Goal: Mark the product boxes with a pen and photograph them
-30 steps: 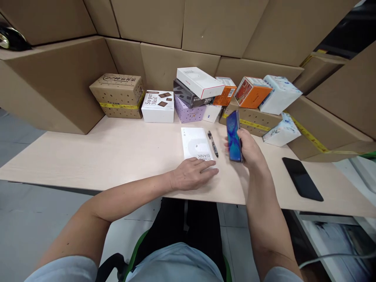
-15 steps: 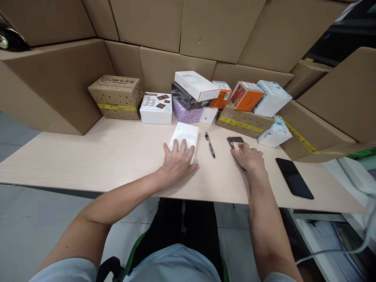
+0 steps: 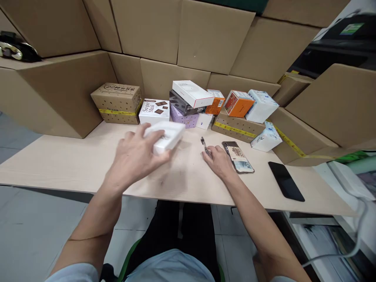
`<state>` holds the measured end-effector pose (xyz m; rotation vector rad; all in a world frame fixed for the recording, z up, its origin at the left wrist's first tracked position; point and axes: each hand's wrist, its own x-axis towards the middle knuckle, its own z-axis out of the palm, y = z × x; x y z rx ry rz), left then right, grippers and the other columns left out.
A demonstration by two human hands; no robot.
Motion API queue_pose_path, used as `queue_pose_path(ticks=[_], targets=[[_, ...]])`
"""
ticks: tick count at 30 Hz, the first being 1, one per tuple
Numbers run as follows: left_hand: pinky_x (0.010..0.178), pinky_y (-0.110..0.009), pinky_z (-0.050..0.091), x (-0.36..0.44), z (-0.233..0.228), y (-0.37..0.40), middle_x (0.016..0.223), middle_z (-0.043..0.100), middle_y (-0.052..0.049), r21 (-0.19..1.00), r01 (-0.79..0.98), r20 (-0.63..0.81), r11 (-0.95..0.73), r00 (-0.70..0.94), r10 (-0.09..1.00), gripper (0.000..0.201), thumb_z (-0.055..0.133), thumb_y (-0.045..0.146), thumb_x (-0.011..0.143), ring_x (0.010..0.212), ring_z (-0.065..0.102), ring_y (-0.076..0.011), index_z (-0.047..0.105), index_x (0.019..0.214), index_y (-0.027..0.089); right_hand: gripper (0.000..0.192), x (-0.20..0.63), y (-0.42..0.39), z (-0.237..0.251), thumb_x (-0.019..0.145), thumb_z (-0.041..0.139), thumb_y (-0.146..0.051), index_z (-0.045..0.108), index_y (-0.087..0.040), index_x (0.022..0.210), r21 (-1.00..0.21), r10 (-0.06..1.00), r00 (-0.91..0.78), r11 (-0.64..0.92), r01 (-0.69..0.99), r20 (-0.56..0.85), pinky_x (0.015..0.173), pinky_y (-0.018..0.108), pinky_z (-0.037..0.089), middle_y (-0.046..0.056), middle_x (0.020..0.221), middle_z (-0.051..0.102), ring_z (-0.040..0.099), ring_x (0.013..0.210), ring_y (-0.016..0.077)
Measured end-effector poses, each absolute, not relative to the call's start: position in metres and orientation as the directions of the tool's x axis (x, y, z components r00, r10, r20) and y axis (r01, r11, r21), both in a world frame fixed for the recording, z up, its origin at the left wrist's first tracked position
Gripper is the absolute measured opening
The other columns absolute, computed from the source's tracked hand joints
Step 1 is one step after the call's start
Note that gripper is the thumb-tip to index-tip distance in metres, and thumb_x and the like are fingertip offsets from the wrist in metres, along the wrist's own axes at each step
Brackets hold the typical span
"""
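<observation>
Left hand [image 3: 133,156] closed round one white box [image 3: 165,136], raised clear of table [image 3: 73,164] — box blurred, print unreadable. Right hand [image 3: 219,161] flat on table, fingers loose, gripping nothing; fingertips at one pen [image 3: 204,145], partly hidden. Two phones: patterned phone [image 3: 237,157] just beside right hand, black phone [image 3: 286,181] well apart. Stacked small boxes [image 3: 192,100] behind — count unclear, several overlapped.

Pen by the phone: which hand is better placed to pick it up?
Right, probably. The right hand rests on the table with its fingers at the pen, while the left hand is lifted, holding the white box.
</observation>
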<state>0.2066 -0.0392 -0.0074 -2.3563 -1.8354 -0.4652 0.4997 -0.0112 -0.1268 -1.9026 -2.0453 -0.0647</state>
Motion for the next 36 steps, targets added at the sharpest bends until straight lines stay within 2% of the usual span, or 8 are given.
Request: queue_pose_path(ticks=[3,6,14,17,20,24,30,36], targets=[[0.095,-0.054,0.047,0.192,0.012,-0.035,0.146,0.045,-0.008,0.144,0.984,0.468,-0.109,0.029,0.883,0.057,0.053,0.062,0.086,0.119,0.051,-0.0402,0.058,0.136,0.035,0.037,0.495,-0.011,-0.127,0.098,0.046,-0.047,0.067,-0.02,0.113,-0.128,0.969,-0.067,0.1,0.987,0.24,0.08,0.033,0.042,0.012,0.103,0.063,0.059,0.094,0.0257],[0.095,-0.059,0.044,0.194,0.02,0.004,0.145,0.046,-0.012,0.186,0.982,0.464,-0.021,-0.069,0.883,0.06,0.052,0.064,0.087,0.12,0.048,-0.0444,0.058,0.136,0.031,0.037,0.496,-0.01,-0.128,0.099,0.045,-0.047,0.066,-0.02,0.115,-0.109,0.971,-0.074,0.101,0.989,0.228,0.079,0.032,0.042,0.012,0.105,0.062,0.059,0.095,0.0259],[0.096,-0.056,0.041,0.223,-0.017,0.121,0.148,0.039,-0.021,0.167,0.985,0.381,-0.049,-0.019,0.924,0.073,0.041,0.073,0.088,0.126,0.04,-0.0475,0.063,0.129,0.016,0.036,0.497,-0.011,-0.131,0.1,0.044,-0.043,0.064,-0.02,0.119,-0.104,0.971,-0.076,0.102,0.989,0.225,0.078,0.033,0.042,0.012,0.109,0.061,0.06,0.096,0.0256],[0.104,-0.053,0.035,0.217,-0.025,0.138,0.156,0.032,-0.017,0.21,0.973,0.391,-0.094,0.005,0.92,0.074,0.029,0.072,0.093,0.135,0.034,-0.042,0.054,0.14,0.02,0.036,0.498,-0.011,-0.131,0.101,0.043,-0.042,0.064,-0.02,0.121,-0.117,0.974,-0.067,0.094,0.989,0.215,0.078,0.032,0.042,0.012,0.109,0.061,0.061,0.095,0.025],[0.114,-0.056,0.016,0.19,-0.021,0.149,0.16,0.028,-0.006,0.256,0.963,0.467,-0.081,-0.05,0.883,0.076,0.022,0.075,0.092,0.145,0.018,-0.0363,0.047,0.145,0.027,0.037,0.498,-0.01,-0.131,0.101,0.042,-0.043,0.064,-0.021,0.12,-0.119,0.976,-0.064,0.09,0.989,0.207,0.077,0.032,0.042,0.011,0.109,0.06,0.061,0.094,0.0247],[0.114,-0.065,-0.004,0.135,-0.011,0.16,0.163,0.015,0.003,0.292,0.956,0.425,0.016,-0.144,0.893,0.094,0.03,0.09,0.079,0.147,-0.002,-0.0437,0.048,0.142,0.022,0.038,0.498,-0.01,-0.13,0.102,0.04,-0.046,0.063,-0.021,0.118,-0.117,0.978,-0.066,0.09,0.989,0.196,0.075,0.032,0.042,0.011,0.108,0.06,0.062,0.093,0.0248],[0.109,-0.073,0.009,0.084,-0.013,0.166,0.164,0.005,0.011,0.396,0.915,0.194,0.083,-0.171,0.966,0.099,0.036,0.098,0.07,0.143,-0.003,-0.055,0.034,0.151,0.04,0.039,0.501,-0.01,-0.131,0.102,0.04,-0.046,0.063,-0.021,0.121,-0.124,0.977,-0.074,0.099,0.987,0.198,0.075,0.032,0.042,0.011,0.11,0.061,0.063,0.093,0.0246],[0.119,-0.055,0.026,0.062,-0.016,0.139,0.162,0.01,0.005,0.399,0.915,0.239,-0.058,-0.043,0.97,0.084,0.048,0.075,0.085,0.14,0.031,-0.0355,0.029,0.155,0.034,0.038,0.501,-0.011,-0.128,0.103,0.039,-0.045,0.064,-0.022,0.12,-0.143,0.98,-0.069,0.097,0.985,0.187,0.074,0.031,0.042,0.011,0.109,0.061,0.063,0.092,0.0237]])
